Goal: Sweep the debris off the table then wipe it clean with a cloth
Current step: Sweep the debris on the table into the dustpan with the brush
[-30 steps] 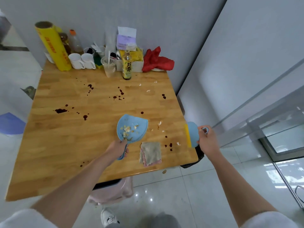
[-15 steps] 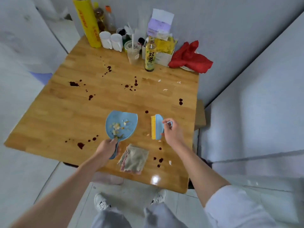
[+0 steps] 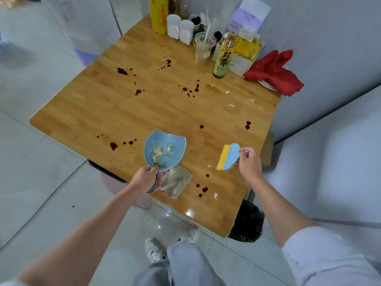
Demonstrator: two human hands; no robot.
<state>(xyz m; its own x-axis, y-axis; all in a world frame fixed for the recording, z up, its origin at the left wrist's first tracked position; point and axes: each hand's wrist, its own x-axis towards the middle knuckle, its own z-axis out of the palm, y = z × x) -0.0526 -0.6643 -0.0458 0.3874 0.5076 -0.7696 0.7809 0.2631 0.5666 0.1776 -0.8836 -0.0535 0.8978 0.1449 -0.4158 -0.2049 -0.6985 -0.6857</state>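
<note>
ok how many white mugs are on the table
2. Both stand side by side at the far edge of the table: one white mug next to the yellow roll, the other white mug just right of it. More could be hidden behind the clutter.

Glossy wood table (image 3: 127, 112); smooth plastic dustpan (image 3: 171, 143) & brush (image 3: 229, 156) (yellow bristles); nubby cloth (image 3: 177, 179).

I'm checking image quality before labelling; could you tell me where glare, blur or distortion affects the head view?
Head view: a bright glare spot sits on the table near its front edge; wide-angle distortion bends the walls and floor lines; the far left corner looks smeared; the dustpan and brush stay sharp.
</note>
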